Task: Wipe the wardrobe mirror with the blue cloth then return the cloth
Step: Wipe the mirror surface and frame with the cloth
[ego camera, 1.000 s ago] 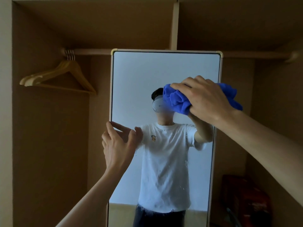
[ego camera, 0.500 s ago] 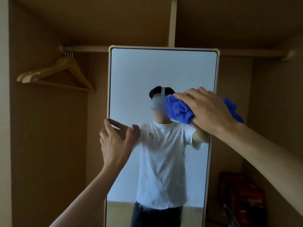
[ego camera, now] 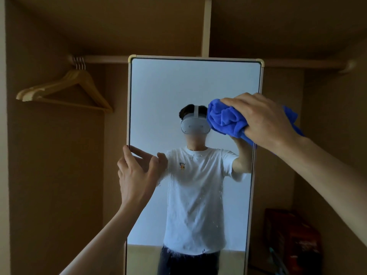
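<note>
wiping | right hand (ego camera: 264, 118) grip curled round blue cloth (ego camera: 226, 120), pressed on mirror (ego camera: 194, 82) upper right | left hand (ego camera: 137, 175) grip spread, bracing left frame edge | risk: I push too hard and the mirror, possibly just leaning, tips; droplets (ego camera: 198, 197) lower down smear

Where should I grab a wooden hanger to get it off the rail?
Take a wooden hanger at its neck, just under the metal hook, coming from the front and below. The hooks curl over the rail, so it probably must lift up before it comes free.
</note>
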Demonstrator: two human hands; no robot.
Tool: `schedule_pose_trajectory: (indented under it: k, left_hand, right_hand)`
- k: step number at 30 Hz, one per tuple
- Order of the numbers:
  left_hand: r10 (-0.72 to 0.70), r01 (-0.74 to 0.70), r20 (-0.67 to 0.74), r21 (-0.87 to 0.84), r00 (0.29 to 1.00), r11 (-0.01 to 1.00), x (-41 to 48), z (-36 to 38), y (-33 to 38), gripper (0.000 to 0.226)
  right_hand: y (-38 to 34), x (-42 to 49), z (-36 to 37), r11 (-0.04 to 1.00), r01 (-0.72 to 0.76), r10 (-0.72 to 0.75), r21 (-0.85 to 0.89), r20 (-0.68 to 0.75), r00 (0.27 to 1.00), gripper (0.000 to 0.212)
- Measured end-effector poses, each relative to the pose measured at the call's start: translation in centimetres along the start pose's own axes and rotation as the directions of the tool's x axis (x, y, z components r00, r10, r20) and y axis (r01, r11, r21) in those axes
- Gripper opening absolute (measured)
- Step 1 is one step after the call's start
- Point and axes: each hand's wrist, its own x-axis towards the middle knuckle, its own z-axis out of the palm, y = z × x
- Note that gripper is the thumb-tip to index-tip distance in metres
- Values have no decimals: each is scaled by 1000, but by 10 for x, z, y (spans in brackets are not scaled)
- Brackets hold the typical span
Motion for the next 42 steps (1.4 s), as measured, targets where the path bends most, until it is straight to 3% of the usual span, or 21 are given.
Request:
schedule_pose_trajectory:
  k: [8,13,19,21,30,34,38,39,42]
  left_hand:
    - [7,-8,11,10,1000,1000,0,0,-3,88]
    - [13,-14,24,29,1000,999,-2,-3,-4,89]
    - [21,-24,58,49,998,999,0,-11,-4,86]
    - [28,-32,67,55,997,998,0,-13,-6,85]
    - [47,-51,86,45,995,998,5,-19,-10,81]
    - [69,-74,103,52,992,996,10,-26,-9,80]
    - [84,-88,115,37,990,995,10,-31,-8,79]
    - [85,-89,118,32,989,996,11,-32,-8,78]
    - [87,-90,140,10,986,996,11,-36,-9,76]
  right_hand:
    - [-13,-42,13,999,2,-4,48,34,999,68]
    - [-18,-56,19,991,-103,97,86,81,992,67]
    - [-22,-37,-1,869,-364,400,336,-43,915,15]
    - [-19,-34,-5,866,-410,448,286,-80,891,10]
    - [-30,-29,-2,803,-530,577,273,-131,806,25]
    - [-34,-23,9,751,-592,645,292,-133,753,19]
    - [-43,-14,16,799,-496,568,341,-155,808,15]
    - [-45,-10,21,800,-499,565,333,-139,813,10]
    - [-61,4,31,761,-585,624,280,-69,779,25]
